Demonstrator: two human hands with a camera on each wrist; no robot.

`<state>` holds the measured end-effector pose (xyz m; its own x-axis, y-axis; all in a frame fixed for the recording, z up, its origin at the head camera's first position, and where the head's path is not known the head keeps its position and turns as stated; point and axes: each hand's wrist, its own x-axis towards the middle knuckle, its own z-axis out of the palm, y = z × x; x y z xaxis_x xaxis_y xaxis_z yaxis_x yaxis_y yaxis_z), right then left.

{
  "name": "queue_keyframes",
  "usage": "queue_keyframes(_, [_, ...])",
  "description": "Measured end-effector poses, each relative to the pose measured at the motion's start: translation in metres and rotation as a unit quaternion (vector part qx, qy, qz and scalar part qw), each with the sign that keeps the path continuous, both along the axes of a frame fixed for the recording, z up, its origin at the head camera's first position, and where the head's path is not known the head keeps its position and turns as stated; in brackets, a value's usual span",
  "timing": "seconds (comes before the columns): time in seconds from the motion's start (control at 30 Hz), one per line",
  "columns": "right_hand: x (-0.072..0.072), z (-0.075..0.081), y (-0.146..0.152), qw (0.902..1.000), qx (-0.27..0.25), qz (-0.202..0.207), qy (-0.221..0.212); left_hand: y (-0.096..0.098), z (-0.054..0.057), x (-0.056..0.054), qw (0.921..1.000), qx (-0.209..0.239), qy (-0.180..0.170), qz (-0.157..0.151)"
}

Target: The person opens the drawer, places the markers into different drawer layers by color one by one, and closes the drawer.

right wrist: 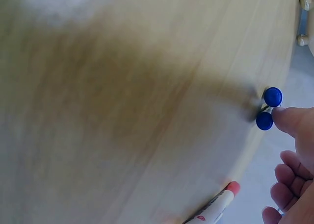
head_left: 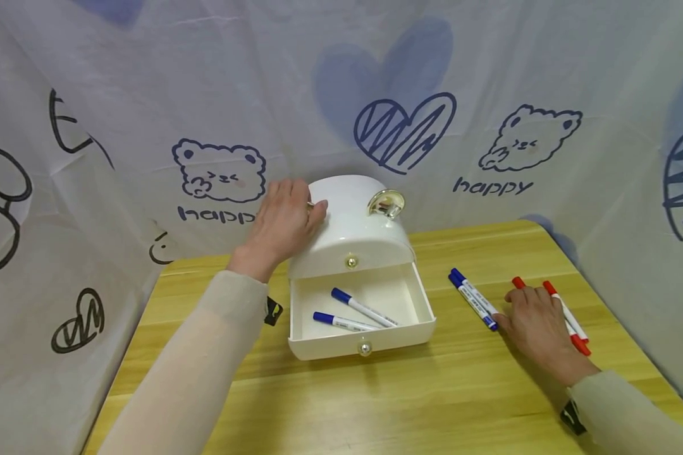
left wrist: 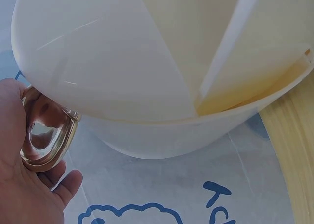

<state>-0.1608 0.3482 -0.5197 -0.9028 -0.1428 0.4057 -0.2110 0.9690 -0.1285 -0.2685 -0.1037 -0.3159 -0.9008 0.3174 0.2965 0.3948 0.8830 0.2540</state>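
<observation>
The left hand [head_left: 284,221] grips a gold handle [left wrist: 48,136] on the left flank of a white box [head_left: 355,218]; its fingers curl behind the handle, so in the head view only a sliver of gold shows and the tips are partly covered. The box stands by the far edge of the table [head_left: 341,404], left of the middle, its drawer [head_left: 326,348] pulled out towards the near edge, which lies out of frame. Two blue-capped pens [head_left: 367,308] lie in it, the tail of the front one partly hidden by the front wall.

Towards the right edge, the right hand [head_left: 537,322] is held low, thumb apart from the loosely bent fingers, its tip touching the ends of two blue pens [head_left: 473,300] lying side by side. Two red pens [head_left: 573,319] lie nearer that edge, one largely covered by the hand; the right wrist view cuts a red one off below. Whether the fingertips touch them, I cannot tell.
</observation>
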Motion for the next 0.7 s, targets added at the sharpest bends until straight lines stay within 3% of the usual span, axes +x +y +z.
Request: queue_keyframes(0.7, [-0.019,-0.006,-0.009,0.9985,-0.027,-0.028,-0.039,0.001,0.0,0.001,1.0,0.004,0.002,0.002])
